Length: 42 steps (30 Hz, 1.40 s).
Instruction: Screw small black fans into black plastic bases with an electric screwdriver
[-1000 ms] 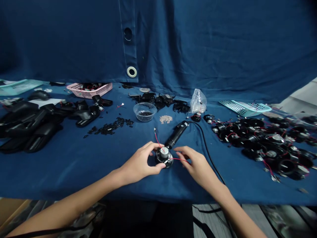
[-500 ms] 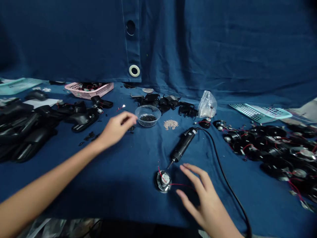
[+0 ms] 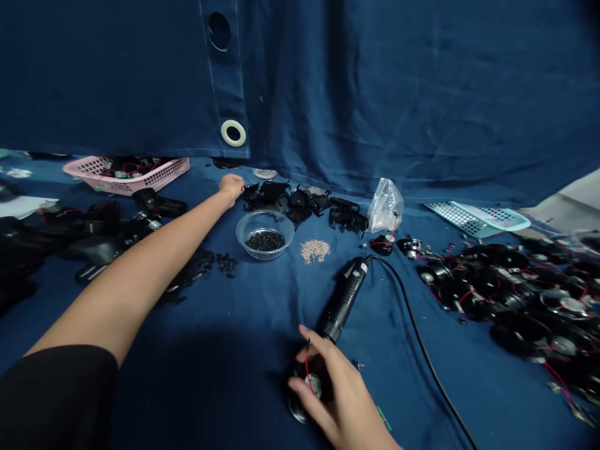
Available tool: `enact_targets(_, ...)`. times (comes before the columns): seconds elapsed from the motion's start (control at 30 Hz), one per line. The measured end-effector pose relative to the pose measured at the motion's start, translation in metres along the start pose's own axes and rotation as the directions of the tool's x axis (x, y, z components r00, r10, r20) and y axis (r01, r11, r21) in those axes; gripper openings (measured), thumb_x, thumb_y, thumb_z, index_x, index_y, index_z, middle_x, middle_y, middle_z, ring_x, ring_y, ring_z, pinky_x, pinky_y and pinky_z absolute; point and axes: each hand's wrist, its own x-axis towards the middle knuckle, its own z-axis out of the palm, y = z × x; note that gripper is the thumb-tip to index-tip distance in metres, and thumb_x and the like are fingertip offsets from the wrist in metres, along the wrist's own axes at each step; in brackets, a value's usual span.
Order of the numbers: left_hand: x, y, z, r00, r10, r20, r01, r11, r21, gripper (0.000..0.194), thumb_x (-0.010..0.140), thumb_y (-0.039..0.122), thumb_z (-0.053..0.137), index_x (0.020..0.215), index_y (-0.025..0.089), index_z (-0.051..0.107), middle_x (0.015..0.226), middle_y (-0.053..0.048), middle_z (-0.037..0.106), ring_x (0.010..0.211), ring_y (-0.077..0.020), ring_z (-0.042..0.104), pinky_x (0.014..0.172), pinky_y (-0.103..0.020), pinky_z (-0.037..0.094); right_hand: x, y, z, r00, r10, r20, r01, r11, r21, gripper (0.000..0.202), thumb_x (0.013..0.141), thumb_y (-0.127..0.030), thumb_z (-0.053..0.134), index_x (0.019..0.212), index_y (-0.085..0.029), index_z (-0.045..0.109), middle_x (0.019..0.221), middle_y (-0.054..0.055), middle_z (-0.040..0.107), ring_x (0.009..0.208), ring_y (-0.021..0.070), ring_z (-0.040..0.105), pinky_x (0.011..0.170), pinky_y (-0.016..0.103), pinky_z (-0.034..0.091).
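Round black unit with silver metal centre [image 3: 315, 383] inside curve of right hand [image 3: 344, 387], silver end upward. Right hand half-open, grip unclear. Left hand [image 3: 230, 187] bunched at black plastic brackets [image 3: 272, 195], hold unclear.

A pink basket [image 3: 137, 185] and turquoise basket [image 3: 462, 219] sit near blue curtain [image 3: 398, 94].
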Motion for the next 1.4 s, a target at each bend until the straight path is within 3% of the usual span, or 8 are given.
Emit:
enact_targets(0.23,-0.066,0.033,-0.044,0.982,0.187,-0.019,-0.188,0.974,-0.123,0.041,0.095,0.037,0.05,0.113,0.002,0.062,0.104,-0.008,0.069,0.086,-0.0098,0.062,0.071,-0.018,0.046,-0.005,-0.002,0.002,0.975,0.08,-0.209,-0.058,0.992,0.111,0.073,0.089,-0.022,0.058,0.15,-0.029,0.02,0.12,0.01,0.056,0.102,0.0173,0.063,0.087,0.034,0.058)
enact_targets(0.37,-0.17,0.026,-0.087,0.903,0.43,0.014,-0.423,0.894,-0.15,0.05,0.09,0.039,0.046,0.114,0.0,0.064,0.088,0.001,0.067,0.085,-0.0103,0.062,0.074,-0.02,0.043,-0.01,-0.008,-0.013,0.973,-0.079,-0.218,0.042,0.984,-0.172,0.048,0.084,-0.019,0.064,0.129,-0.028,0.052,0.138,0.012,0.042,0.13,0.0279,0.044,0.105,0.051,0.044)
enact_targets(0.53,-0.309,-0.022,-0.1,0.837,0.547,0.001,-0.546,0.837,0.028,0.009,0.082,0.021,0.069,0.08,0.014,0.072,0.077,0.002,0.071,0.06,-0.0062,0.059,0.059,-0.017,0.045,-0.022,-0.011,-0.029,0.973,-0.167,-0.161,0.096,0.921,-0.377,0.017,0.086,-0.023,0.064,0.102,-0.028,0.066,0.113,0.002,0.066,0.13,0.031,0.045,0.111,0.061,0.023)
enact_targets(0.67,-0.37,-0.065,-0.078,0.614,0.771,0.17,-0.786,0.576,0.226,0.014,0.087,0.024,0.068,0.075,0.018,0.07,0.076,0.002,0.07,0.066,-0.0098,0.06,0.066,-0.022,0.045,-0.028,-0.008,-0.027,0.985,-0.171,-0.029,0.159,0.957,-0.241,0.036,0.088,-0.033,0.063,0.123,-0.023,0.057,0.117,0.005,0.065,0.117,0.0224,0.056,0.104,0.043,0.041)
enact_targets(0.77,-0.388,-0.082,-0.063,0.485,0.809,0.333,-0.865,0.388,0.317,0.025,0.093,0.03,0.061,0.073,0.015,0.063,0.071,-0.001,0.065,0.065,-0.014,0.057,0.069,-0.029,0.043,-0.028,-0.005,-0.019,0.995,-0.096,0.013,0.097,0.987,-0.126,0.035,0.09,-0.035,0.061,0.121,-0.019,0.056,0.111,0.006,0.064,0.105,0.018,0.059,0.093,0.033,0.049)
enact_targets(0.93,-0.385,-0.087,-0.073,0.465,0.735,0.493,-0.884,0.359,0.298,0.036,0.089,0.046,0.062,0.106,0.014,0.063,0.098,-0.01,0.064,0.093,-0.024,0.059,0.082,-0.038,0.045,-0.026,0.001,-0.011,0.999,-0.014,0.031,0.013,0.999,0.038,0.019,0.091,-0.031,0.059,0.107,-0.02,0.059,0.099,0.003,0.064,0.093,0.0144,0.061,0.085,0.029,0.051)
enact_targets(1.07,-0.359,-0.091,-0.091,0.423,0.651,0.63,-0.902,0.371,0.222,0.042,0.092,0.036,0.06,0.126,0.015,0.051,0.139,-0.015,0.05,0.133,-0.0289,0.042,0.107,-0.048,0.034,-0.025,0.006,-0.008,1.0,-0.005,0.027,0.001,0.989,0.15,0.019,0.09,-0.03,0.061,0.107,-0.021,0.059,0.101,0.002,0.063,0.093,0.0129,0.061,0.085,0.027,0.051)
enact_targets(1.4,-0.327,-0.099,-0.078,0.304,0.666,0.681,-0.936,0.343,0.082,0.029,0.093,0.035,0.059,0.116,0.017,0.058,0.133,-0.014,0.053,0.123,-0.0258,0.05,0.101,-0.044,0.043,-0.024,0.011,-0.004,0.996,-0.082,-0.022,0.084,0.981,0.173,0.023,0.087,-0.022,0.065,0.109,-0.02,0.059,0.104,0.002,0.064,0.098,0.0124,0.06,0.09,0.027,0.048)
